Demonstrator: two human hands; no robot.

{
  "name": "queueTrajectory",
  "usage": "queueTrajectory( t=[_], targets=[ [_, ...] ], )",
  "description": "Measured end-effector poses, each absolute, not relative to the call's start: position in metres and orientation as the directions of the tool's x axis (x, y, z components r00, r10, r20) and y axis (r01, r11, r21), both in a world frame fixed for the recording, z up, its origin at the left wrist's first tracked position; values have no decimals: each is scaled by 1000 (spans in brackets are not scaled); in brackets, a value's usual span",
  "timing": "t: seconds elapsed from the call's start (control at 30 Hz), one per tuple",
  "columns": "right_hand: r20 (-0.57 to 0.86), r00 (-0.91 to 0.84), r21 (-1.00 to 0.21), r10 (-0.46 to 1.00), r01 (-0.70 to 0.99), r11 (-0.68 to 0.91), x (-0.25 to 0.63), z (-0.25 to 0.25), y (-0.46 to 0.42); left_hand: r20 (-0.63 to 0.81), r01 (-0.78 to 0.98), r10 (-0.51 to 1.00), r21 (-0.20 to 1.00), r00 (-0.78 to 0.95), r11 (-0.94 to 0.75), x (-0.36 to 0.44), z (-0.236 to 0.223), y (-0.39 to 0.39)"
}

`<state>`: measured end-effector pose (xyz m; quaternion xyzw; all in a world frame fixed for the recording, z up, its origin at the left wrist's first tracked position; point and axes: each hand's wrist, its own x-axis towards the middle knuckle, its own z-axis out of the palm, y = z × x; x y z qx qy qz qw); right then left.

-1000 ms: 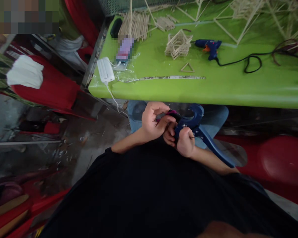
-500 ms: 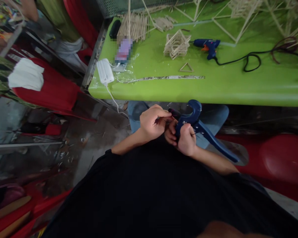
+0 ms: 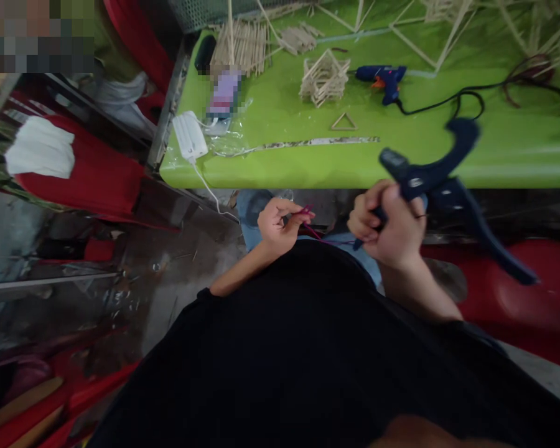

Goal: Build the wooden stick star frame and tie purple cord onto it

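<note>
A blue pipe cutter (image 3: 438, 177) with a hooked jaw is gripped by one handle in my right hand (image 3: 392, 227), in front of the table's edge. Its other handle swings out to the lower right, and the jaw reaches over the tabletop. My left hand (image 3: 280, 225) is above my lap, thumb and fingers pinching a thin magenta string (image 3: 313, 231). The string runs from those fingertips towards my right hand, where I cannot make out its end.
On the green table (image 3: 284, 171) are a stick lattice (image 3: 325, 78), a small stick triangle (image 3: 343, 122), a blue glue gun (image 3: 386, 81) with a black cord, a white power bank (image 3: 190, 135), a phone (image 3: 224, 93) and piled sticks (image 3: 245, 46). Red chairs (image 3: 88, 180) stand at both sides.
My right hand has moved right and up with the pipe cutter, away from my left hand. The magenta string now shows between the hands. My left hand has barely shifted.
</note>
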<state>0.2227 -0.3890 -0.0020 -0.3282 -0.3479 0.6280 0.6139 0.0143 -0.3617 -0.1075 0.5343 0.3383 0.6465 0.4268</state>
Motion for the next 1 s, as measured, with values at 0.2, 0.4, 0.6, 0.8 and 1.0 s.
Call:
queueTrajectory(
  t=[0.2, 0.4, 0.6, 0.8, 1.0],
  targets=[
    [33, -32, -925, 999, -381, 19, 182, -70, -396, 207, -361, 977, 909, -49, -210, 22, -71, -356],
    [-9, -117, -927, 993, -372, -53, 165, -90, -388, 59, -523, 989, 844, -134, -121, 30, -61, -346],
    [-67, -216, -882, 974, -443, -159, 154, -111, -372, 28, -656, 994, 750, -101, -88, 35, -46, -347],
    [-65, -329, -860, 942, -460, -220, 154, -112, -367, -185, -773, 981, 630, -57, 74, 30, -18, -342],
    [-66, -437, -853, 897, -442, -278, 166, -109, -370, -230, -779, 967, 624, -113, 58, 10, -4, -331]
  ],
)
